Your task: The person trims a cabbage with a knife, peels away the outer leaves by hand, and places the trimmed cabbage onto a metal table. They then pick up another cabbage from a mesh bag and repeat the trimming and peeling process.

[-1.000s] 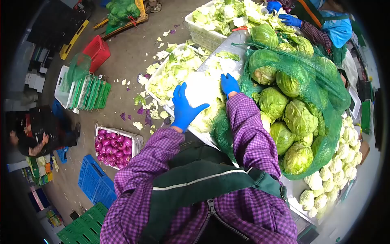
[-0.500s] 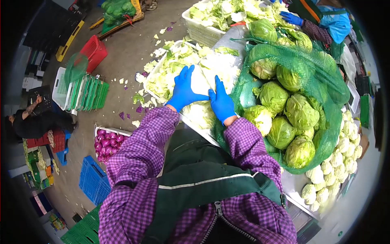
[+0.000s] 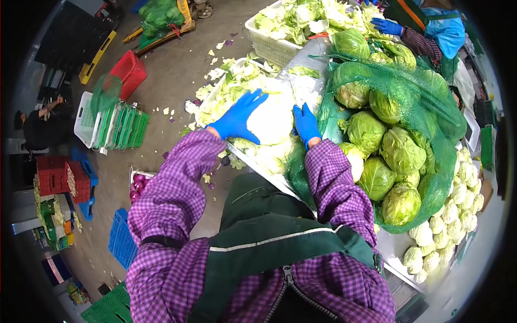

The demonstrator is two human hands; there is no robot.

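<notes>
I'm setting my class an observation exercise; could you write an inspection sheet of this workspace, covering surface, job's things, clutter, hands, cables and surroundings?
Surface: metal table, bare only in patches.
Job's things: pale leaves, washed out by glare; green mesh sack holding cabbages; paler heads piled at right.
Clutter: leaf scraps on the floor.
Hands: left hand, blue-gloved, spread against the leaves; right hand, blue-gloved, by their right edge, contact unclear.
Cables: nothing seen.
Surroundings: another person's gloved hand across the table; red crate on the floor.

Dull brown floor (image 3: 177,67), shiny metal table (image 3: 311,53)
</notes>
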